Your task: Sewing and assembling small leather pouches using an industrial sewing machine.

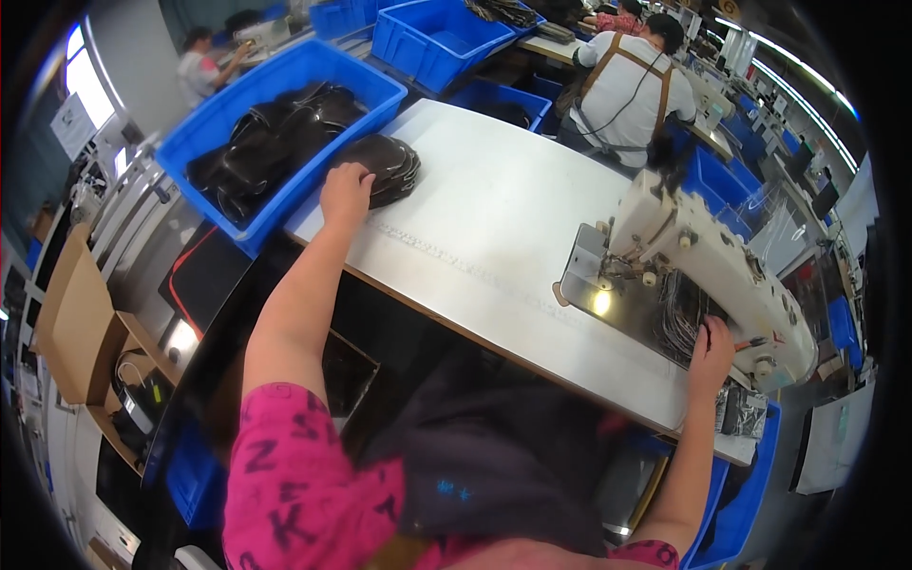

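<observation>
Had the left hand (348,193), with curled fingers, at the eight-o'clock edge of a dark, glossy, rounded stack (385,166), toward eleven on the smooth white worktop (494,204); could not tell whether gripping. Had the right hand (712,359), also with bent fingers, toward four, at a bundle of thin layers (678,318) beside the cream sewing machine (708,242); could not confirm a grip. Saw limp, shiny dark pieces (275,142) in a blue plastic tub (356,76) toward ten.
</observation>
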Demonstrator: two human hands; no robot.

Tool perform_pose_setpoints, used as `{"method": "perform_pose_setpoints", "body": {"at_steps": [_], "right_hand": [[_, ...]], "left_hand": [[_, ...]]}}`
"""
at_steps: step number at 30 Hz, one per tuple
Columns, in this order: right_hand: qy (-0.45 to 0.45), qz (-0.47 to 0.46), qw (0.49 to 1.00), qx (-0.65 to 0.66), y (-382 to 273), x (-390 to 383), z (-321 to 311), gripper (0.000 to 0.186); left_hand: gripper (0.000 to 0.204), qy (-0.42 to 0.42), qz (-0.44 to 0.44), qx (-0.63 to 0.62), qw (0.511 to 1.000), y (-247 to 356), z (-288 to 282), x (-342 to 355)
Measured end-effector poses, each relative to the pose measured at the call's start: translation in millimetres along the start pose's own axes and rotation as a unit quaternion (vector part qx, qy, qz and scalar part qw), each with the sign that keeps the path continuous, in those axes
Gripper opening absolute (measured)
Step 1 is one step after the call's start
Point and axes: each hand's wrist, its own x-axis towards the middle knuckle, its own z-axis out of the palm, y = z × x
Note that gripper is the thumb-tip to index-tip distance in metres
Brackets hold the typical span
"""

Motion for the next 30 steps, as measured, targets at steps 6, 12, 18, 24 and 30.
{"method": "perform_pose_setpoints", "body": {"at_steps": [6,12,18,24,30], "right_hand": [[-0.078,0.074,0.992,-0.065,-9,25,8,0.022],[-0.055,0.11,0.987,-0.1,4,21,15,0.011],[0.042,0.064,0.997,0.014,-58,15,-5,0.005],[0.012,-0.014,0.99,0.143,-163,-40,20,0.014],[-0.11,-0.025,0.972,0.206,-211,-37,59,0.02]], "left_hand": [[0.014,0.132,-0.067,-0.073,0.986,-2,-19,18],[0.008,0.091,0.151,-0.2,0.964,78,-38,-43],[0.018,-0.183,0.265,-0.142,0.936,108,-43,-149],[0.024,-0.125,0.258,-0.205,0.936,153,-18,-121],[0.024,-0.232,0.22,-0.093,0.943,165,13,-109]]}}
